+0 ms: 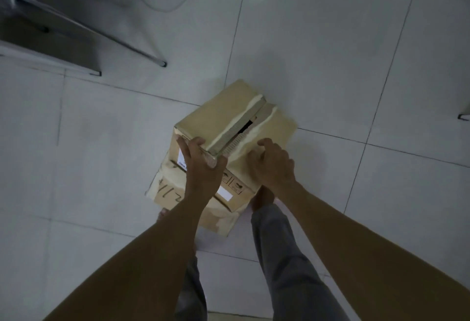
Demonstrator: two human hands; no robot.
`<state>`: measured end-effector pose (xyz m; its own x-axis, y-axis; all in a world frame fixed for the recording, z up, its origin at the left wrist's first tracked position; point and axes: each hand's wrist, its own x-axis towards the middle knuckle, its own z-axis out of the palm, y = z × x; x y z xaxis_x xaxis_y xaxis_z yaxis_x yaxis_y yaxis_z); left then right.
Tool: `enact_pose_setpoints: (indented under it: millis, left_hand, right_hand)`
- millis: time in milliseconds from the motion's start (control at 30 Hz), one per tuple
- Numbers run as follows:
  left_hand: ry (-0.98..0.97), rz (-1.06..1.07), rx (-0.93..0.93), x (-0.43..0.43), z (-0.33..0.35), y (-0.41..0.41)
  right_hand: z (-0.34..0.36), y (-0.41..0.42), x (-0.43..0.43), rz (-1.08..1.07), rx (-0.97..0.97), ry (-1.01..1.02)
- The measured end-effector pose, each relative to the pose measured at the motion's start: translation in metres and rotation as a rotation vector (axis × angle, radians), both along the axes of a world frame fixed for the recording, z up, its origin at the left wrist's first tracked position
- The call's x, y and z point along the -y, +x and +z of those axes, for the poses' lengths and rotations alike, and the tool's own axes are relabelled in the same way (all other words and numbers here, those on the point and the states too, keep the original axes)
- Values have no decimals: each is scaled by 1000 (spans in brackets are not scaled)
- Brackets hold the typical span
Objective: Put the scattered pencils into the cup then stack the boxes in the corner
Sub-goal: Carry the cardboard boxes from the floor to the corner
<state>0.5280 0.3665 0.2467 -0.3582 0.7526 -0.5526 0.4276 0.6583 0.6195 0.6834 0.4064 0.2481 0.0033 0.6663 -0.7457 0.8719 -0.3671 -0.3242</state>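
Your left hand (201,165) and right hand (273,165) sit level on the near top edge of the upper box (221,114), fingers (184,148) curled over it, its seam running away from you, atop a lower box (175,198) on the floor (330,66).

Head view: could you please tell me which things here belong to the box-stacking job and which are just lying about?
Part of the job: cardboard box, left hand, right hand, both on its near top edge.
Just about: metal furniture leg, furniture foot, tiled floor.
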Motion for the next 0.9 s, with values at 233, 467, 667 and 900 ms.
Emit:
enact_pose_setpoints:
  millis: [233,467,667,900]
  left_hand:
    - [38,-50,-3,55,-6,-22]
    - [-98,13,59,84,-5,-25]
    - [-273,240,-68,72,37,-2]
    - [-368,533,-21,40,68,19]
  right_hand:
    - [-39,-12,-45,64,112,64]
    - [-58,1,-70,224,154,-25]
    - [-47,1,-76,217,37,10]
    - [-24,12,-74,392,-3,26]
